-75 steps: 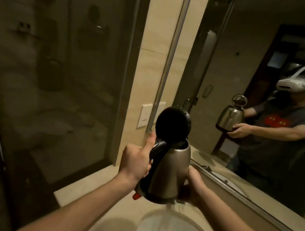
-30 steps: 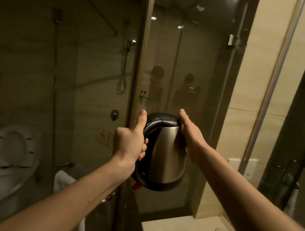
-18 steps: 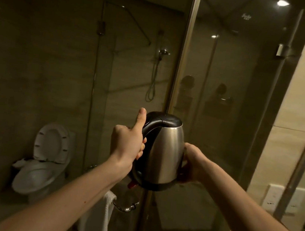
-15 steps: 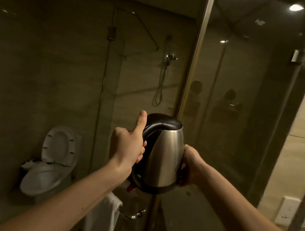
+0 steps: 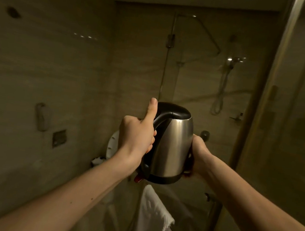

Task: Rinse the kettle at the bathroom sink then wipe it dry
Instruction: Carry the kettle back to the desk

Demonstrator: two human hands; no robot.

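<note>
Kettle [image 5: 171, 144] upright, lid shut, held in air at chest height facing shower glass [image 5: 293, 136]; sink not in view. Your left hand [image 5: 137, 137] wrapped tight round black handle, thumb up along it. Your right hand [image 5: 198, 155] cupped against far lower side of steel body, steadying. White towel [image 5: 151, 220] hangs on door bar just below kettle. Rinse looks done; no water visible. Wiping dry not yet started: towel untouched, likely your next reach.
</note>
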